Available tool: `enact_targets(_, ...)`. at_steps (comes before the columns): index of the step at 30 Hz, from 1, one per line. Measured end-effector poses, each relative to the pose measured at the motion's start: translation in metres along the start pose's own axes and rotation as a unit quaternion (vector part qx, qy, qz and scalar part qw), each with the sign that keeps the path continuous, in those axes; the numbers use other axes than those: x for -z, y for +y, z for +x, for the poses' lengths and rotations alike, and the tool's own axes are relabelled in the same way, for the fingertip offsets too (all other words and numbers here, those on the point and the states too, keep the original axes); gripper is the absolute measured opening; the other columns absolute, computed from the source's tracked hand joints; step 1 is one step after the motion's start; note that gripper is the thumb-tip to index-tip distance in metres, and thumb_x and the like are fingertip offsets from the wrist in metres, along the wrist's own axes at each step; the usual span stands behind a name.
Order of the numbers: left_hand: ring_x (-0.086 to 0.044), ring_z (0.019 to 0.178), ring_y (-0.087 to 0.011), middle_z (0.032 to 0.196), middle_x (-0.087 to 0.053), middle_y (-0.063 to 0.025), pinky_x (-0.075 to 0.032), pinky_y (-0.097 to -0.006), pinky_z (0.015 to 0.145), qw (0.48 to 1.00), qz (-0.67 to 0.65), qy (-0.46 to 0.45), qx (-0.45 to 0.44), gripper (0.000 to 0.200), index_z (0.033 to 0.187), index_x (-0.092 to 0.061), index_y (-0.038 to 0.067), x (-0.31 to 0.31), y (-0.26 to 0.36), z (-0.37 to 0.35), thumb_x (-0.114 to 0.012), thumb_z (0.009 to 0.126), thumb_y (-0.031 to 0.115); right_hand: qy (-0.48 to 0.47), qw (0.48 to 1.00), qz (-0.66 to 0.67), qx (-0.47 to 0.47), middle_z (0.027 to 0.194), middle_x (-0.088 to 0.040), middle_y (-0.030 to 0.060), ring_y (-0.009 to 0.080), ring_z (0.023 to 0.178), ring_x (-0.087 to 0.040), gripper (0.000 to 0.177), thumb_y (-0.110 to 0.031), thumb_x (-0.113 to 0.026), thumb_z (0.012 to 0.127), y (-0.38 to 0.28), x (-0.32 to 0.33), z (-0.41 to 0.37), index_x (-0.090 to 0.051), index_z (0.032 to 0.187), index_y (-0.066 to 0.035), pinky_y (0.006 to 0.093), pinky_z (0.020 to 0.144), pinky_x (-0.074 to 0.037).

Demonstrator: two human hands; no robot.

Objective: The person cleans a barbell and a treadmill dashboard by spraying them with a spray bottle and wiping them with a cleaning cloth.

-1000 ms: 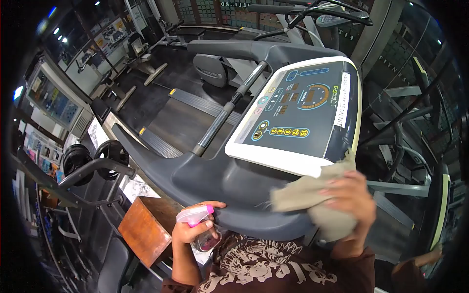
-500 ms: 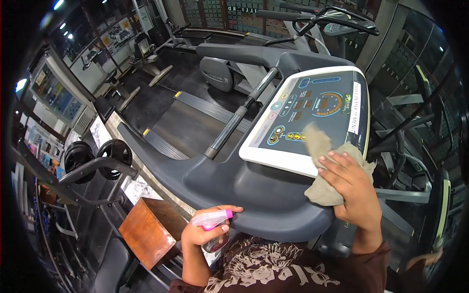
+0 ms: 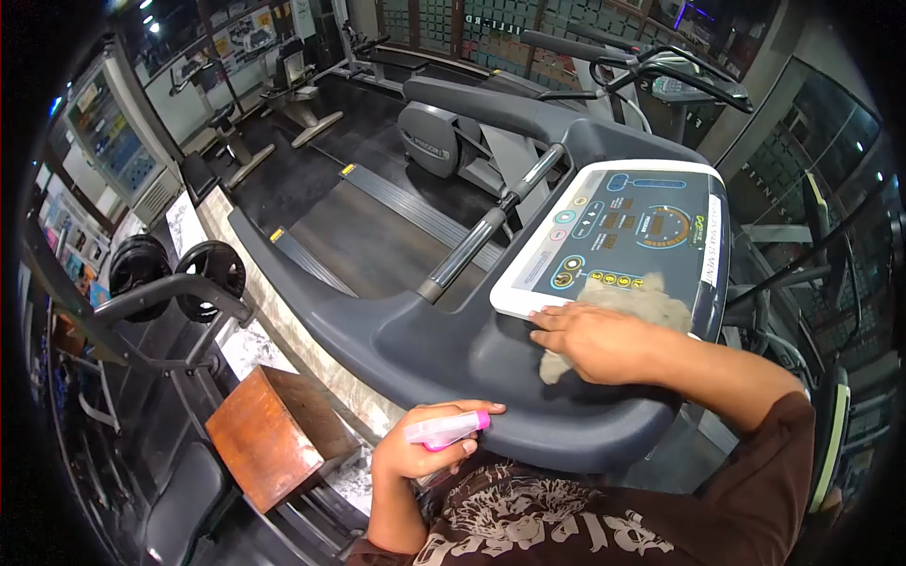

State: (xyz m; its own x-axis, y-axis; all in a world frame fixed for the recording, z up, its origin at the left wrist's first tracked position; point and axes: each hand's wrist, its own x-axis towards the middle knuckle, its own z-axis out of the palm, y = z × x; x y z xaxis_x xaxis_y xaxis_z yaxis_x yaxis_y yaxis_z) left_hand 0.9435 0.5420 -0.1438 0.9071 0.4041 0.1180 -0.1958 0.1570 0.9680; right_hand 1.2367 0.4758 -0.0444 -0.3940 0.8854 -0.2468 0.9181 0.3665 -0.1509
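A treadmill console [image 3: 632, 203] with a white frame and dark button panel lies in front of me. My right hand [image 3: 609, 344] presses a beige cloth [image 3: 651, 307] over the panel's lower edge, its fingers reaching past the cloth to the white rim. Part of the cloth droops below the rim onto the grey housing [image 3: 453, 340]. Close to the housing's near edge, my left hand [image 3: 415, 448] is wrapped round a spray bottle [image 3: 448, 432] with a clear and pink trigger head. The hand and shirt hide most of the bottle's body.
Left of the treadmill stand a brown wooden box [image 3: 260, 439] and a rack with black weight plates [image 3: 212, 278]. The treadmill belt [image 3: 363, 236] runs beyond the chrome handrail [image 3: 472, 250]. An elliptical machine [image 3: 439, 140] and exercise bikes [image 3: 302, 104] stand farther back.
My right hand has slid the cloth leftward from the console's lower right corner along its bottom edge. The left hand still grips the spray bottle. My view has shifted slightly.
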Motion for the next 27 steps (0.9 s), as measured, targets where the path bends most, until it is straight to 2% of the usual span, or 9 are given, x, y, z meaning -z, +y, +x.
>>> enact_targets(5, -0.064, 0.061, -0.0094, 0.132, -0.062, -0.0196, -0.054, -0.0232, 0.054, 0.999, -0.028, -0.026, -0.005, 0.03, 0.116, -0.064, -0.006, 0.006, -0.004, -0.003, -0.062, 0.087, -0.007, 0.012, 0.998, -0.046, 0.043, 0.139, -0.053, 0.0297, 0.0369, 0.135, -0.048, 0.039, -0.003, -0.057, 0.079, 0.017, -0.023, 0.051, -0.066, 0.115, 0.008, 0.0437, 0.115, -0.036)
enact_targets(6, -0.064, 0.061, -0.0093, 0.132, -0.062, -0.0192, -0.054, -0.0231, 0.054, 0.999, -0.031, -0.025, 0.003, 0.029, 0.117, -0.064, -0.006, 0.005, -0.003, -0.003, -0.062, 0.087, -0.007, 0.029, 0.993, -0.087, 0.068, 0.13, -0.058, 0.0276, 0.0375, 0.126, -0.056, 0.034, -0.004, -0.058, 0.079, 0.025, -0.031, 0.059, -0.068, 0.11, 0.004, 0.0437, 0.108, -0.044)
enact_targets(9, -0.064, 0.062, -0.0089, 0.133, -0.062, -0.0179, -0.054, -0.0226, 0.054, 0.999, -0.041, -0.024, 0.01, 0.03, 0.117, -0.064, -0.005, 0.006, -0.003, -0.002, -0.062, 0.088, -0.007, -0.072, 0.996, -0.03, 0.044, 0.117, -0.065, 0.0228, 0.0372, 0.113, -0.063, 0.029, -0.007, -0.058, 0.082, 0.043, -0.032, 0.102, -0.07, 0.107, -0.001, 0.0468, 0.096, -0.051)
enact_targets(11, -0.064, 0.063, -0.0084, 0.133, -0.062, -0.017, -0.054, -0.0223, 0.054, 0.999, -0.046, -0.017, 0.012, 0.03, 0.117, -0.064, -0.005, 0.004, -0.003, -0.004, -0.062, 0.088, -0.007, -0.086, 0.995, -0.034, 0.021, 0.106, -0.068, 0.0174, 0.0368, 0.103, -0.067, 0.026, -0.01, -0.059, 0.084, 0.052, -0.031, 0.129, -0.072, 0.106, -0.007, 0.0495, 0.086, -0.054)
enact_targets(12, -0.064, 0.063, -0.0081, 0.134, -0.062, -0.0165, -0.054, -0.0221, 0.054, 0.999, -0.047, -0.01, 0.012, 0.03, 0.117, -0.064, -0.004, 0.003, -0.002, -0.004, -0.061, 0.088, -0.007, -0.073, 0.996, -0.042, -0.023, 0.104, -0.069, 0.0152, 0.0364, 0.103, -0.067, 0.024, -0.012, -0.062, 0.084, 0.053, -0.029, 0.14, -0.073, 0.105, -0.011, 0.0483, 0.085, -0.055)
enact_targets(15, -0.063, 0.062, -0.0077, 0.133, -0.063, -0.0148, -0.054, -0.0225, 0.054, 0.998, -0.062, 0.007, 0.013, 0.03, 0.118, -0.064, -0.004, 0.0, 0.001, -0.006, -0.061, 0.088, -0.006, 0.062, 0.984, -0.164, -0.021, 0.105, -0.069, 0.0106, 0.032, 0.101, -0.068, 0.023, -0.016, -0.063, 0.084, 0.079, -0.042, 0.179, -0.073, 0.105, -0.013, 0.0461, 0.081, -0.057)
enact_targets(19, -0.062, 0.059, -0.0084, 0.132, -0.064, -0.0135, -0.054, -0.0236, 0.053, 0.997, -0.07, 0.008, 0.029, 0.029, 0.118, -0.064, -0.003, 0.001, -0.001, -0.006, -0.061, 0.089, -0.004, -0.163, 0.957, -0.125, -0.206, 0.114, -0.071, 0.0143, 0.0318, 0.108, -0.068, 0.028, -0.015, -0.067, 0.082, 0.075, -0.033, 0.186, -0.074, 0.108, -0.006, 0.0428, 0.085, -0.057)
enact_targets(23, -0.062, 0.058, -0.0087, 0.13, -0.065, -0.0129, -0.053, -0.0239, 0.053, 0.997, -0.07, 0.011, 0.026, 0.03, 0.12, -0.064, -0.003, 0.0, -0.001, -0.006, -0.061, 0.09, -0.003, -0.206, 0.958, -0.094, -0.175, 0.11, -0.071, 0.021, 0.0352, 0.105, -0.069, 0.032, -0.022, -0.065, 0.085, 0.051, -0.02, 0.175, -0.074, 0.107, 0.0, 0.0448, 0.09, -0.054)
enact_targets(27, -0.062, 0.058, -0.0087, 0.129, -0.066, -0.0118, -0.053, -0.0239, 0.053, 0.998, -0.06, 0.006, 0.017, 0.032, 0.121, -0.065, -0.003, 0.002, 0.0, -0.006, -0.061, 0.09, -0.003, -0.257, 0.959, -0.104, -0.062, 0.108, -0.071, 0.0228, 0.0354, 0.105, -0.068, 0.03, -0.019, -0.064, 0.083, 0.025, -0.009, 0.154, -0.074, 0.104, -0.001, 0.0472, 0.087, -0.054)
